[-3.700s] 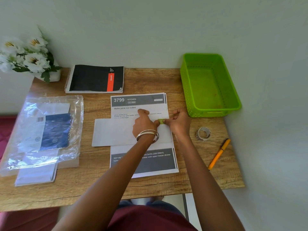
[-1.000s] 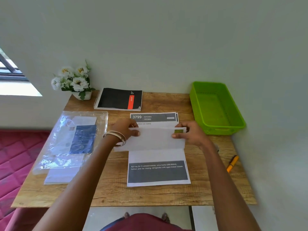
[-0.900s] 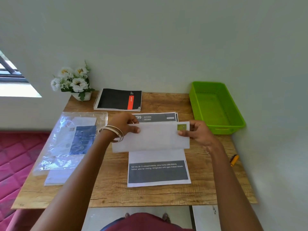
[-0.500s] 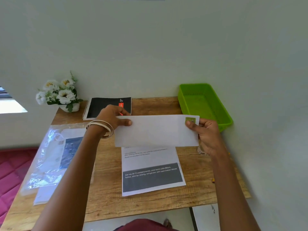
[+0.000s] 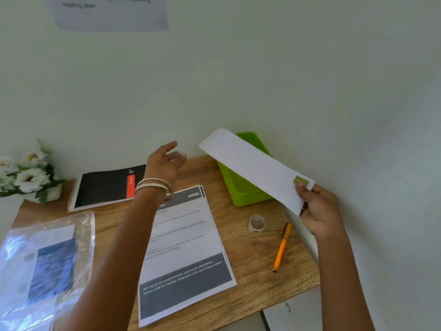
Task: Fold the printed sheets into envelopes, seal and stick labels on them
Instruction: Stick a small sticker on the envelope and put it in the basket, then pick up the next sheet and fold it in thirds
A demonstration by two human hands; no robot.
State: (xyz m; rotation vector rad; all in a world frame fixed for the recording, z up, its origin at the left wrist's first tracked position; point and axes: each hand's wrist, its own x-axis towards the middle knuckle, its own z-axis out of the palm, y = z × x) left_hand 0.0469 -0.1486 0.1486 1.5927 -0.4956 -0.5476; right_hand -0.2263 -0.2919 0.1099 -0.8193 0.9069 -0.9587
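Observation:
My right hand [image 5: 321, 212] pinches one end of a long white envelope [image 5: 253, 167] that carries a small green label [image 5: 300, 180] by my thumb. The envelope hangs in the air, slanting over the green plastic basket [image 5: 241, 189] at the table's back right. My left hand [image 5: 164, 163], with bangles on the wrist, floats open above the table and holds nothing. A stack of printed sheets [image 5: 183, 249] with grey bands lies flat in the middle of the wooden table [image 5: 248, 278].
A roll of tape [image 5: 257, 224] and an orange pen [image 5: 282, 247] lie right of the sheets. A black spiral notebook [image 5: 107, 186] sits at the back, white flowers [image 5: 26, 175] at back left, a clear plastic bag of envelopes [image 5: 45, 261] at left. The wall stands close behind.
My left hand let go of the envelope and opened. My right hand swung the envelope rightward and back, over the green basket. The view tilted up and shifted.

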